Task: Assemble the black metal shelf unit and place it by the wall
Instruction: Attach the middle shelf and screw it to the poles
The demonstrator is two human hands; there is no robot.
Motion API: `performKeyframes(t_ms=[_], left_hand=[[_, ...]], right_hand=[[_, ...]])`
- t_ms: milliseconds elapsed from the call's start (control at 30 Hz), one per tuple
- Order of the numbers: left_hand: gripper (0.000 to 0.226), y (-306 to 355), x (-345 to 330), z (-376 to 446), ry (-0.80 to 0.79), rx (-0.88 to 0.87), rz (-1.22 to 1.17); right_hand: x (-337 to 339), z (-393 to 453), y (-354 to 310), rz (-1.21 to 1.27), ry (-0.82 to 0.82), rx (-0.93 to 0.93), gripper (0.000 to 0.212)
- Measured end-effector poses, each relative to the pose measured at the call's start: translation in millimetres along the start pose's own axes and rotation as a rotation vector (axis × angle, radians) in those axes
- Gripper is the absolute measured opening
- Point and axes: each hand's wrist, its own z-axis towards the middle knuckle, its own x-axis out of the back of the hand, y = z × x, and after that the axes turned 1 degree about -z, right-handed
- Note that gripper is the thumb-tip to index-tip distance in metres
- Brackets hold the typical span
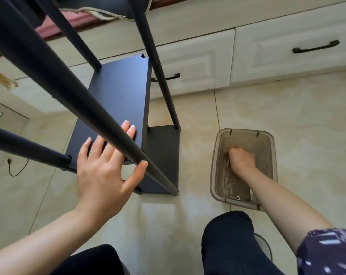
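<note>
While right hand (240, 159) blurs inside bin (272, 155), shelf unit (118, 100) top cropped

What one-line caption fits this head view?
Left hand steadies a black shelf unit post while the right hand reaches into a translucent parts bin on the tiled floor.

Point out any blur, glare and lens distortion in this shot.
Head view: the right hand in the grey plastic bin is motion-blurred; soft glare lies on the floor tiles; wide-angle bending bows the cabinet drawers and swells the nearest shelf pole.
</note>
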Motion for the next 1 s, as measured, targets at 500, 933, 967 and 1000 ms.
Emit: performKeyframes(t_ms=[500,933,967,1000], left_hand=[[0.065,0,-2,0,-0.014,0.002,0.019],[0.070,5,14,3,-0.165,0.017,-0.041],[0.071,4,15,3,-0.182,0.026,-0.058],[0.072,4,17,4,-0.202,0.039,-0.075]], right_hand=[[23,-33,3,0.136,0.022,0.005,0.021],[103,-139,-72,1.121,-0.070,0.014,0.011],[108,-146,-83,1.207,-0.110,0.008,0.013],[113,-151,-95,1.252,-0.134,0.013,0.015]])
